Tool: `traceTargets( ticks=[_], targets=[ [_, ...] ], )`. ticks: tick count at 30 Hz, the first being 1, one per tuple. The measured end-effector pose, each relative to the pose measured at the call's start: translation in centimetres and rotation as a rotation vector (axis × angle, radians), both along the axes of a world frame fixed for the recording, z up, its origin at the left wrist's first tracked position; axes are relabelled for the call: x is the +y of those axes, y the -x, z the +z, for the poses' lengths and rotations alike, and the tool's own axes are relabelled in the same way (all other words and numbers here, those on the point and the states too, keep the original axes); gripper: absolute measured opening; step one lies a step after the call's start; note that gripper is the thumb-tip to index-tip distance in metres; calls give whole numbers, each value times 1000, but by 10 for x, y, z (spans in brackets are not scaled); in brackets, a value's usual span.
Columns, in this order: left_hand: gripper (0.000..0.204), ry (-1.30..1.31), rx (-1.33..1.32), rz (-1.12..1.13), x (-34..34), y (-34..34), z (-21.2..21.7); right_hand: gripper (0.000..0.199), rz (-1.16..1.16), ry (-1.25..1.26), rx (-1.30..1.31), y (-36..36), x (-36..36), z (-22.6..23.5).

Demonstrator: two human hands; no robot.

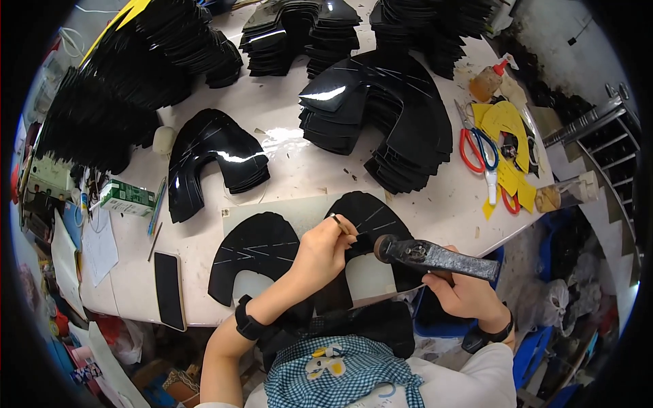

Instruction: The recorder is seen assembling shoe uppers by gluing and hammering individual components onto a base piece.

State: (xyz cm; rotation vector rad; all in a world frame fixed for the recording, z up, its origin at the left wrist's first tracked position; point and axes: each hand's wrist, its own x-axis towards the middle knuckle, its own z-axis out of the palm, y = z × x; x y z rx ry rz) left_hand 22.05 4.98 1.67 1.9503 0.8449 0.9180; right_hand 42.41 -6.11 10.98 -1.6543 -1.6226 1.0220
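Observation:
My right hand (462,294) is wrapped round the handle of a hammer (442,258). Its long dark metal head is raised, the round face turned toward my left hand. Fingertips pinched, my left hand (326,248) is over the gap between two black arch-shaped pieces (255,248) marked with pale lines. Something small and dark shows by those fingertips, too hidden to name. The right-hand black piece (371,216) is partly covered by the hammer and my hand. Both pieces lie on a pale board (238,216) at the table's near edge.
Stacks of black arch pieces (415,88) stand across the table (286,160), with a smaller pile (214,146) at left. Scissors (471,146), yellow scraps (507,129) and an amber bottle (485,83) lie at right. A phone (170,291) and green box (128,197) are on the left.

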Motion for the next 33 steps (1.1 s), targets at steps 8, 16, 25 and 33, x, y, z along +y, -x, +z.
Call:
traceTargets(
  ticks=[8, 16, 25, 33],
  targets=[
    [15, 100, -23, -20, 1, -2, -8, 25, 42, -21, -58, -3, 1, 3],
    [16, 61, -10, -32, -1, -1, -7, 25, 51, 6, -43, -1, 0, 2],
    [19, -115, 108, -91, -8, -7, 0, 28, 105, -489, -173, 4, 2, 57],
    [19, -338, 235, -67, -13, -9, -7, 17, 221, -127, -325, 8, 33, 45]
  ],
)
